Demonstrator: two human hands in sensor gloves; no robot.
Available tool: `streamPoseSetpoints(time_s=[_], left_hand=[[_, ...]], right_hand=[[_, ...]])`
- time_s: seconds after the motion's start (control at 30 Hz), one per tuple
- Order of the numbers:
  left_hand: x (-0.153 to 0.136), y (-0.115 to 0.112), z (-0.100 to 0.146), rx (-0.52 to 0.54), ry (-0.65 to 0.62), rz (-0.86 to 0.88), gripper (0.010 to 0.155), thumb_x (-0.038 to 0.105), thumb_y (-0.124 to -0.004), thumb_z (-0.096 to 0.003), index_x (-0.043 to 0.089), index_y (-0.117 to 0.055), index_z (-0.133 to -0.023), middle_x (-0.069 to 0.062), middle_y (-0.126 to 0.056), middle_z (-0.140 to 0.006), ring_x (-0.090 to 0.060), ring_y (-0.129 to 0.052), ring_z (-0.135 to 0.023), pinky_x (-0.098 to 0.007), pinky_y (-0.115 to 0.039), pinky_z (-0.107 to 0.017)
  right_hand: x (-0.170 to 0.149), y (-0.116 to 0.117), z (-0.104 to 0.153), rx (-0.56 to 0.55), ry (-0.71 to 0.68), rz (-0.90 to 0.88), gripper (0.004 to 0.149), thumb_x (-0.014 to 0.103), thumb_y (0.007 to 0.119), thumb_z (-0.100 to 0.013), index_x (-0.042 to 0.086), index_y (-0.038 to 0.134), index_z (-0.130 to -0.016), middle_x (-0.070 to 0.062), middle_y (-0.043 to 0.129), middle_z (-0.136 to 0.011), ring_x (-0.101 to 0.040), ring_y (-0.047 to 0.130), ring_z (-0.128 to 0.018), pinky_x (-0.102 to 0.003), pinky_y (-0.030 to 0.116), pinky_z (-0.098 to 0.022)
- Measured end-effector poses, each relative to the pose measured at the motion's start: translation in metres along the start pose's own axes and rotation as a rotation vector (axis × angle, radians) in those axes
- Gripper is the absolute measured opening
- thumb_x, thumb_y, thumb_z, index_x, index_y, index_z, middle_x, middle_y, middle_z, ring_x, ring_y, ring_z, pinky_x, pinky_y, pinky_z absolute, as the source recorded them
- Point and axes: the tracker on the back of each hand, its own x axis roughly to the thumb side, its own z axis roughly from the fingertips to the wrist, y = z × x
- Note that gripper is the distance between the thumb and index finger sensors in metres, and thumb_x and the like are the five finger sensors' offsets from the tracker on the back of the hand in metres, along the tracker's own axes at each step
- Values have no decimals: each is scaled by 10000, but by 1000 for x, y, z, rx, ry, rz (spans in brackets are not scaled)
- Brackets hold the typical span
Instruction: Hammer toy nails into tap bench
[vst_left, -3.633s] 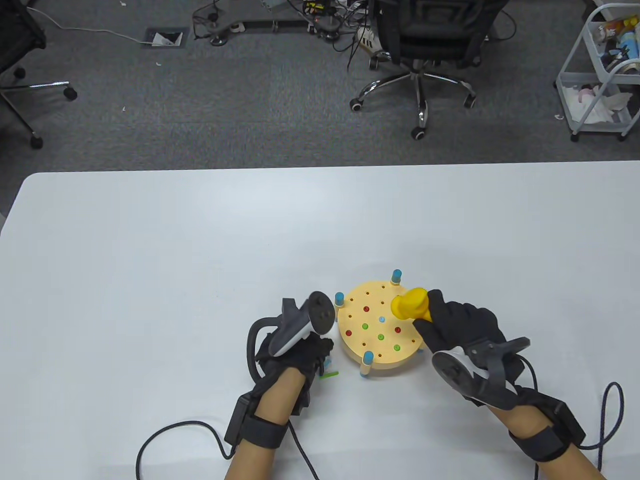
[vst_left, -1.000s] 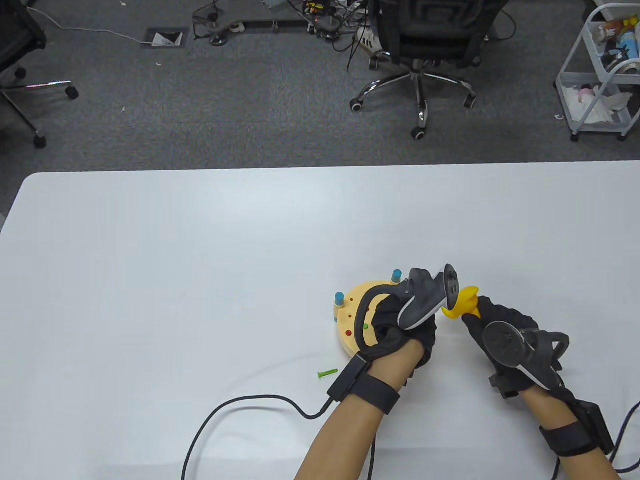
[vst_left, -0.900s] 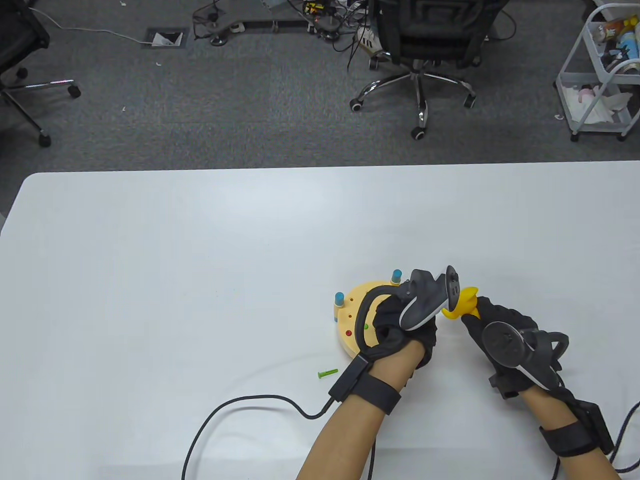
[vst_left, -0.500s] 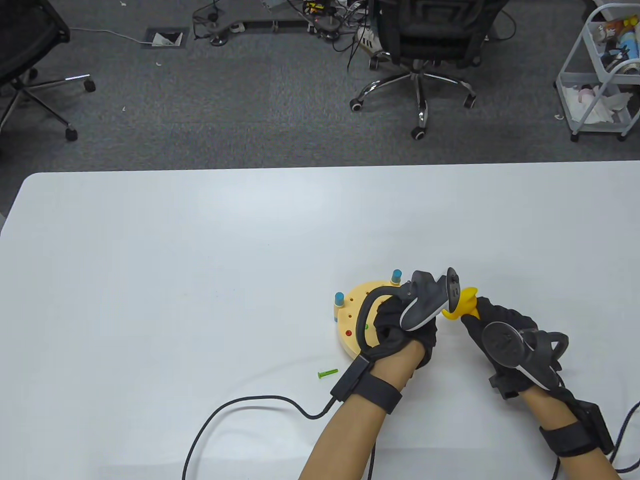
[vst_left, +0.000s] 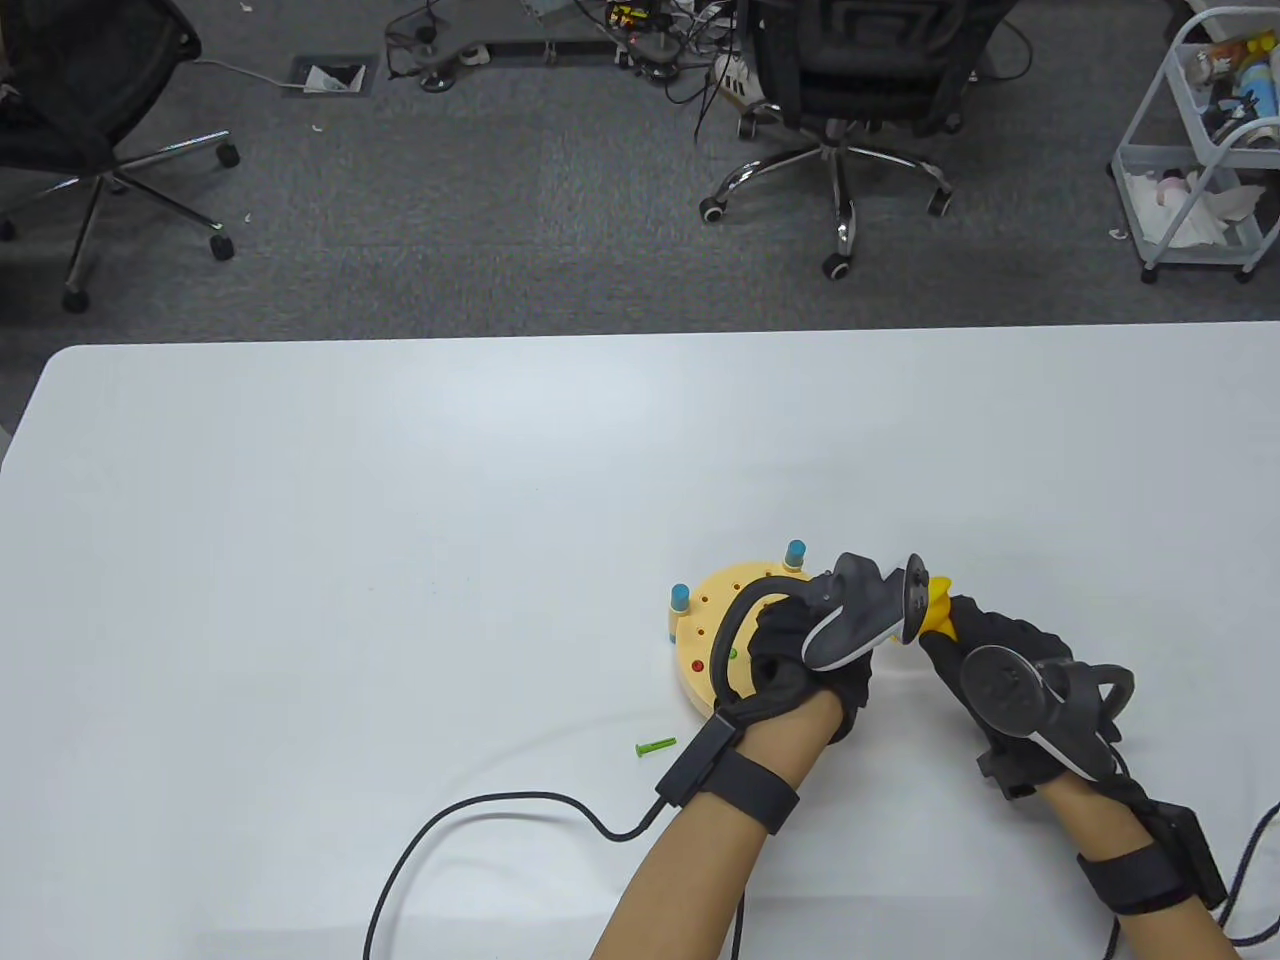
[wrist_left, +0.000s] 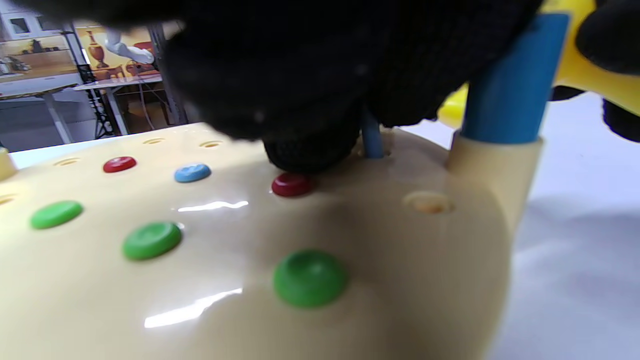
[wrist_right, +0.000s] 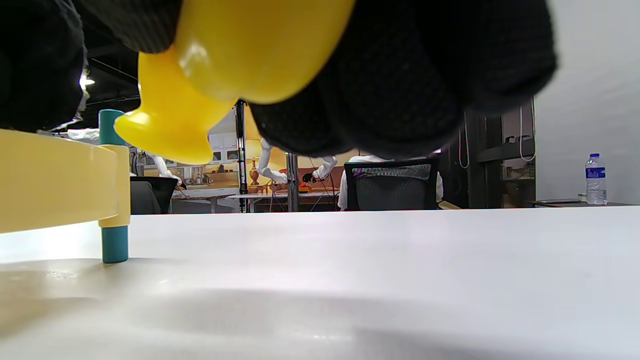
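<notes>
- the left hand (vst_left: 800, 665) and its tracker cover the right part of the round tap bench (vst_left: 712, 612) in the table view, so only the left part of its top shows there.
- in the left wrist view the left hand's fingers (wrist_left: 310, 145) are bunched over a thin blue nail (wrist_left: 371, 140) standing in a hole near the bench's right edge; the nail's upper part is hidden under the glove, so the fingers look clamped on it, though the contact itself is dark and blurred.
- the right hand (vst_left: 985, 665) is curled tight round the handle of the yellow toy hammer (vst_left: 935, 608); in the table view only a bit of the yellow head shows, between the left tracker and the right glove, just right of the bench.
- the right wrist view shows the hammer's head in the air above the desk (vst_left: 400, 520), beside the bench rim and not touching it.
- the bench holds red, green and blue nail heads sitting flush in its top, with several holes open, as the left wrist view shows.
- blue-capped posts (vst_left: 795, 553) stand at the bench rim.
- a loose green nail (vst_left: 655, 746) lies flat on the desk, near and left of the bench, apart from it.
- a white trolley (vst_left: 1195, 150) at the far right is cut off by the edge; its contents are too small to name.
</notes>
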Motion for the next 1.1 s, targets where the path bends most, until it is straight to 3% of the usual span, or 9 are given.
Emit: streamPoseSetpoints(time_s=[0.3,0.83,1.0,1.1], left_hand=[[-7,3,2,-31,-20,61,537,345,-854,-367,179,-764,-870,-121,-987,-673,-152,-1009,-247,-317,-846,-162],[-23,18,8,-20,-28,185,546,372,-849,-363,177,-777,-868,-137,-989,-692,-174,-1019,-280,-330,-846,-177],[-31,23,12,17,-14,188,516,356,-840,-370,177,-794,-852,-133,-1002,-669,-175,-1020,-264,-331,-846,-168],[-48,32,18,97,28,172,487,350,-832,-376,186,-807,-834,-125,-1006,-646,-175,-1016,-263,-335,-843,-171]], right_hand=[[0,0,0,-1,0,-1,658,557,571,-422,143,815,-871,-45,987,-528,-175,994,-336,-384,852,-378],[1,2,0,11,2,6,659,558,571,-421,143,815,-871,-45,987,-528,-176,993,-337,-384,852,-379],[1,2,0,8,0,9,658,558,571,-422,145,814,-872,-44,987,-528,-176,993,-337,-384,853,-379],[1,1,0,-7,-2,1,660,558,571,-420,143,814,-872,-45,986,-529,-176,993,-339,-384,851,-381]])
